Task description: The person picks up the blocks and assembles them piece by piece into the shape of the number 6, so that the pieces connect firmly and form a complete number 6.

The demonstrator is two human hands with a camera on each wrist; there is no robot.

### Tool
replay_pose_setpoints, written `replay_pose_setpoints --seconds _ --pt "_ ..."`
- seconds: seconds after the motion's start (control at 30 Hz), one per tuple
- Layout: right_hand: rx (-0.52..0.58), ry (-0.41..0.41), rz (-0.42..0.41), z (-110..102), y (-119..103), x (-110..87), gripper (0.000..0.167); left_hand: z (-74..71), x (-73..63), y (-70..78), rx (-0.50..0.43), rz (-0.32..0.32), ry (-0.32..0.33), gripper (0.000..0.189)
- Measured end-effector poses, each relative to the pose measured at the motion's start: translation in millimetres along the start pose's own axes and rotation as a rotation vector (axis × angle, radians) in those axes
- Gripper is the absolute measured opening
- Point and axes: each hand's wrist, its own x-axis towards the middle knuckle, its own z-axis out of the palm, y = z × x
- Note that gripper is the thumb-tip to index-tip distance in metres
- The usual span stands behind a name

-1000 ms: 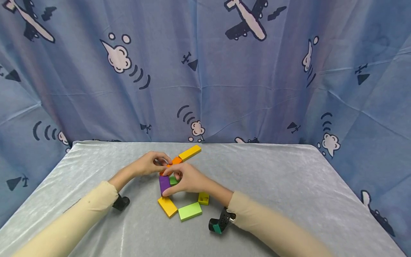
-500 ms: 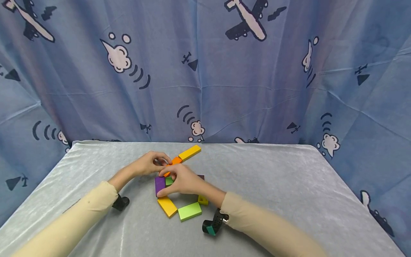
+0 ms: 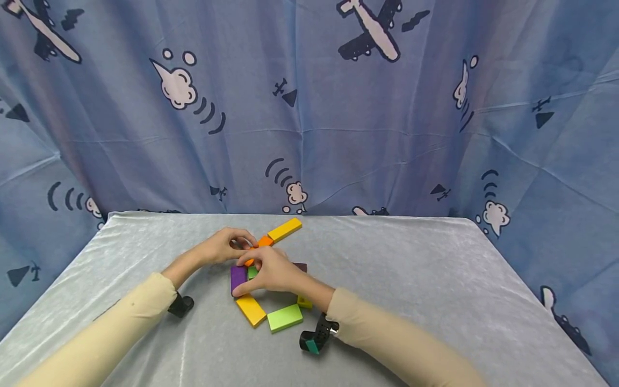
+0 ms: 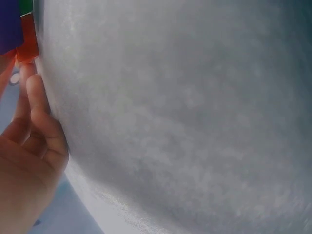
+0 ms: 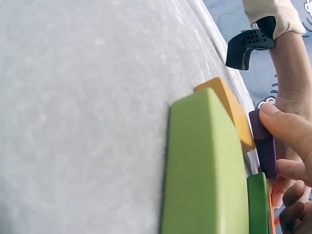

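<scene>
My right hand (image 3: 271, 273) pinches a purple block (image 3: 238, 280) between thumb and fingers, at the left side of a rough ring of coloured blocks. Its near end meets a yellow-orange block (image 3: 251, 310). My left hand (image 3: 222, 248) holds the orange block (image 4: 30, 41) at the back left of the ring, its fingertips right at the block's end in the left wrist view. The right hand partly covers this spot in the head view. A green block (image 5: 257, 202) lies just inside, beside the purple one. Another orange block (image 3: 264, 241) runs off behind the fingers.
A long yellow block (image 3: 285, 229) continues the row toward the back. A lime green block (image 3: 285, 318) lies at the ring's front, with a yellow block (image 3: 304, 302) and a dark brown block (image 3: 301, 266) at its right, partly under the right wrist. Grey cloth (image 3: 411, 279) covers the table.
My right hand has slid the purple block a little to the left, against the corner of the yellow-orange block. The dark brown block has come into sight. My left hand has stayed put.
</scene>
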Motion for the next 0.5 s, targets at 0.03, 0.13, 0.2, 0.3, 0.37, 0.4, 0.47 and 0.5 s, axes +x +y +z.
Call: replay_pose_setpoints --seconds 0.03,0.13,0.2,0.3,0.37,0.4,0.47,0.5 --pt "-0.008 -0.002 0.004 0.8 -0.2 0.8 0.051 -0.2 -0.2 -0.1 0.001 0.002 0.001 0.025" --pt "-0.030 -0.008 0.006 3.5 -0.6 3.5 0.052 -0.4 -0.5 -0.4 0.001 0.005 0.002 0.026" --pt "-0.039 -0.011 0.009 4.9 -1.7 4.6 0.052 -0.6 -0.7 -0.8 0.000 0.006 0.004 0.027" --pt "-0.044 -0.006 0.017 6.4 -4.4 5.3 0.053 -0.7 -0.8 -0.8 0.002 0.006 0.006 0.029" --pt "-0.049 -0.003 0.029 7.2 -5.9 5.4 0.053 -0.7 -0.8 -0.5 0.003 0.005 0.005 0.029" --pt "-0.053 0.000 0.034 7.4 -6.6 5.3 0.053 -0.6 -0.7 -0.5 0.005 0.004 0.004 0.029" --pt "-0.060 0.000 0.041 7.8 -7.1 5.4 0.053 -0.5 -0.7 -0.2 0.008 -0.001 0.003 0.028" --pt "-0.063 -0.001 0.047 7.9 -7.4 5.3 0.053 -0.5 -0.6 -0.1 0.009 -0.002 0.002 0.028"
